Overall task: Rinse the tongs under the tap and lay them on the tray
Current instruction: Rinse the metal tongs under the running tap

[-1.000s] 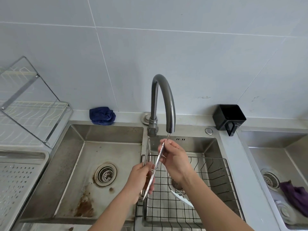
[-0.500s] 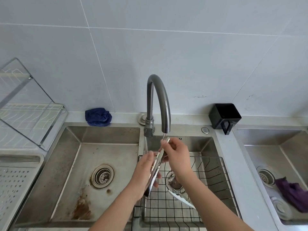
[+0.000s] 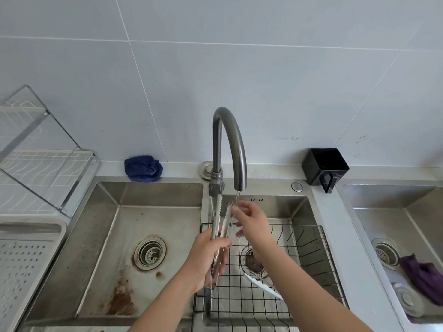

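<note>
The metal tongs [image 3: 221, 218] point up towards the grey curved tap [image 3: 233, 144], their toothed tips spread slightly below the spout, where a thin stream of water runs. My left hand [image 3: 208, 257] grips the tongs by the lower handle end. My right hand [image 3: 251, 220] is at the upper right arm of the tongs, fingers spread and touching it in the water. A white perforated tray [image 3: 28, 255] lies at the far left.
A black wire basket [image 3: 306, 257] sits in the middle sink with a white utensil [image 3: 262, 287] inside. The left sink [image 3: 107, 236] has rust stains. There is a blue cloth [image 3: 143, 168], a black holder [image 3: 324, 167], a dish rack [image 3: 40, 152], and a purple cloth [image 3: 422, 276] in the right sink.
The tongs have tilted more upright and their tips have spread. My right hand has loosened from pinching the tip to open fingers rubbing along the arm.
</note>
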Demonstrator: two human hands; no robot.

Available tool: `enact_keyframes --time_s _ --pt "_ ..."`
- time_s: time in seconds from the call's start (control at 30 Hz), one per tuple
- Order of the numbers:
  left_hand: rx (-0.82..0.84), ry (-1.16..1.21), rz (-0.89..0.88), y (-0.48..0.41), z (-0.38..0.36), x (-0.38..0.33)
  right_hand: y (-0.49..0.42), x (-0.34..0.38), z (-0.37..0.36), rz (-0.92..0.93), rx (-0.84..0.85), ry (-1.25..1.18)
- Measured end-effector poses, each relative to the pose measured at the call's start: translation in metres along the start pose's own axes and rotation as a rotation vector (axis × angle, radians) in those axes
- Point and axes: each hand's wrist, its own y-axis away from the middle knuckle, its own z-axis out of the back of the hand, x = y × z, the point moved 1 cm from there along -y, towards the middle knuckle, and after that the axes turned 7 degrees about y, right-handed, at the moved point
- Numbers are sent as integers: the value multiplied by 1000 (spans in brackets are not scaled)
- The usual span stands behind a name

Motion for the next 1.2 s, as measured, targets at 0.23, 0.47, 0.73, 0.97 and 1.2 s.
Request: enact_keyframes --time_s 0.23,0.47,0.73,0.97,1.2 --pt "-48 -60 -23 -6 6 0 -5 9 -10 96 55 26" --pt "-84 -255 -72 -9 3 3 -7 12 -6 160 -26 185" --pt "-112 -342 -119 -6 8 5 1 10 -5 79 118 23" --pt "-158 -323 -145 -11 9 -2 6 14 -11 33 179 -159" --pt "-141 -177 -125 -17 11 -1 7 19 -6 -25 354 -407"
